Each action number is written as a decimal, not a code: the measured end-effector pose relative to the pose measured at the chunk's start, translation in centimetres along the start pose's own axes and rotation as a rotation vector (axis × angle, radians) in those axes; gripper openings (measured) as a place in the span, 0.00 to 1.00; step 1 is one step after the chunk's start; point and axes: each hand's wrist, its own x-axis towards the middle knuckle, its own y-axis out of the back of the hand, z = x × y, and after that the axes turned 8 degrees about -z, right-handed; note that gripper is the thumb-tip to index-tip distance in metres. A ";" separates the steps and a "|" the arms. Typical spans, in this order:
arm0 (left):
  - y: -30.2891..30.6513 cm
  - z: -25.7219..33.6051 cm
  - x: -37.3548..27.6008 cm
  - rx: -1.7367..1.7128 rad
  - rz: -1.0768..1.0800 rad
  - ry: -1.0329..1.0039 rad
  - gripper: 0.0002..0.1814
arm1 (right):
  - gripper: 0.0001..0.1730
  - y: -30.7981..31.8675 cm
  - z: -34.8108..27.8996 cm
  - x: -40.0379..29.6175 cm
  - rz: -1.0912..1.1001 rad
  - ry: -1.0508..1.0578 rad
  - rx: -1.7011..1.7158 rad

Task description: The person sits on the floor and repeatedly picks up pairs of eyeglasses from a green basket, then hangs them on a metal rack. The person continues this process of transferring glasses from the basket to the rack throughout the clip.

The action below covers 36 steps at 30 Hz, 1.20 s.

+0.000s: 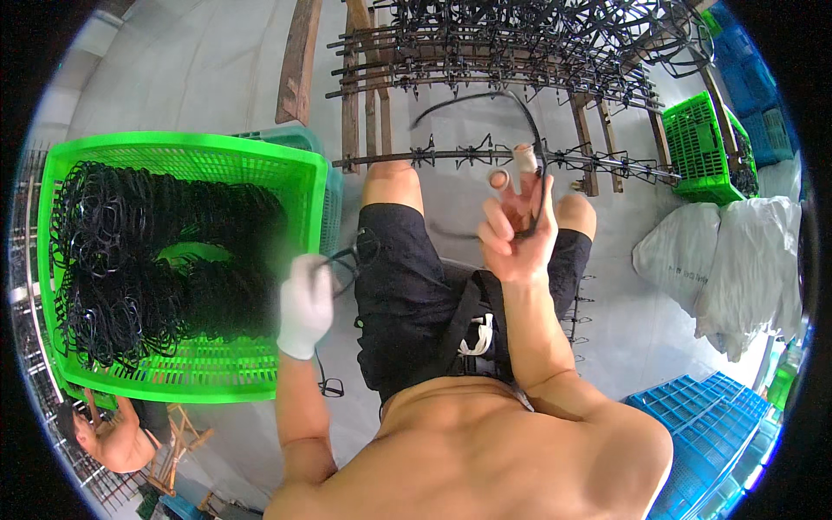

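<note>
My left hand (305, 305), in a white glove, is shut on black spectacle frames (354, 257) beside the right wall of a bright green basket (318, 195). Motion blurs the glove and what it holds. Inside that basket lie piles of black spectacle frames (123, 273). In front of my lap, my bare right hand (520, 224) grips a black spectacle frame (534, 123) with its temples spread towards the left. Pale coverings wrap two of its fingers. Just beyond those fingers, a metal rod (390, 158) with wire clips runs crosswise near my knees.
Ahead, wooden supports (351, 97) carry several clip rods (455, 65), with black frames massed at the far right. To the right are a smaller green basket (708, 149), white sacks (721, 260) and blue crates (702, 435). Another person (117, 435) sits at lower left.
</note>
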 end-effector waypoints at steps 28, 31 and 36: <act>-1.0 1.6 -0.8 -0.664 0.097 0.342 0.12 | 0.20 6.9 8.0 4.8 0.462 0.162 -1.136; -1.0 2.1 -0.6 -0.652 0.062 0.345 0.12 | 0.17 8.9 8.6 5.7 0.408 0.291 -1.106; -1.2 2.2 0.0 -0.679 0.071 0.301 0.11 | 0.13 10.4 9.0 5.9 0.396 0.301 -1.047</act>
